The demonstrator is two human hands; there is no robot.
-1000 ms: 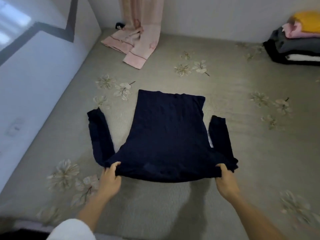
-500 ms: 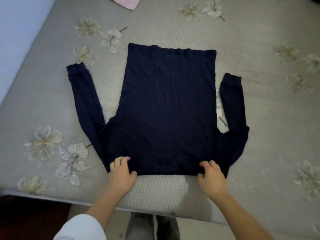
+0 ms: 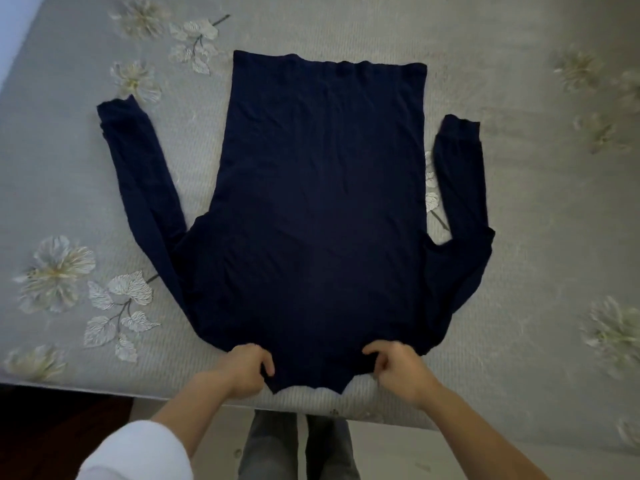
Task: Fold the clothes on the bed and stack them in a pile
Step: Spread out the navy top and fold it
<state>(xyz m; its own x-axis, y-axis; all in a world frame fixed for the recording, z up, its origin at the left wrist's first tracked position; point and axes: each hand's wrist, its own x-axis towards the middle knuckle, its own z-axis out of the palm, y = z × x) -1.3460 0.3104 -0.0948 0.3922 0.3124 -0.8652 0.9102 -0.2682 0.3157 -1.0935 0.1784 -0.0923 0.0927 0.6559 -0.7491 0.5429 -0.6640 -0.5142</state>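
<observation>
A dark navy long-sleeved top (image 3: 322,202) lies flat on the bed, its hem at the far side and its neck end close to me. Both sleeves run up along the body, one on the left (image 3: 138,174) and one on the right (image 3: 460,188). My left hand (image 3: 242,370) pinches the near edge of the top left of the neck. My right hand (image 3: 398,368) pinches the same edge on the right. Between my hands the fabric bunches into a short flap by the bed's front edge.
The bed (image 3: 519,237) has a grey ribbed cover with pale embroidered flowers (image 3: 59,271). Its front edge runs just under my hands. Below it I see my grey trousers (image 3: 298,445) and dark floor at the lower left.
The view has dropped and closed in on the top. My hands have moved inward along the near edge and now pinch the fabric by the neck; earlier they rested nearer the shoulders.
</observation>
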